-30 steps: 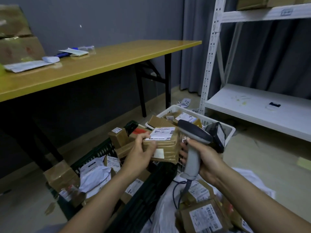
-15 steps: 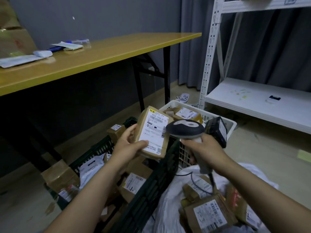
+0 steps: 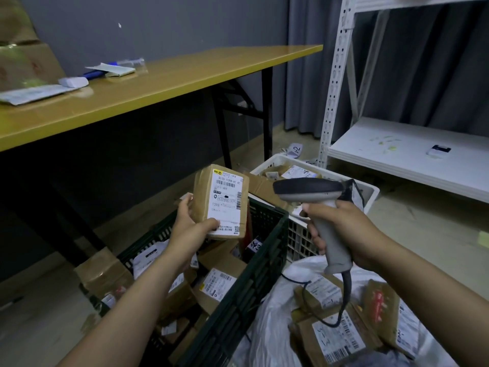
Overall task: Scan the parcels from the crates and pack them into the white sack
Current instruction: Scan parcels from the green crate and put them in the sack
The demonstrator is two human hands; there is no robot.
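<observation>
My left hand point(image 3: 189, 229) holds a small brown cardboard parcel point(image 3: 221, 201) upright above the dark green crate point(image 3: 254, 282), its white shipping label facing me. My right hand point(image 3: 341, 229) grips a grey handheld barcode scanner point(image 3: 315, 197) by its handle, the dark head pointing left at the parcel, a short gap between them. The scanner's cable hangs down over the white sack point(image 3: 272, 327), which lies open at lower right and holds several labelled parcels point(image 3: 336, 337). A white crate point(image 3: 370, 192) with more parcels stands behind the scanner.
A yellow table point(image 3: 164, 80) with papers and pens spans the left, its black legs behind the crates. A white metal shelf rack point(image 3: 407, 152) stands at right. A loose brown box point(image 3: 103, 274) sits on the floor left of the green crate.
My left hand has tipped the parcel from flat to upright so the label faces me. My right hand has swung the scanner head to point left at the label.
</observation>
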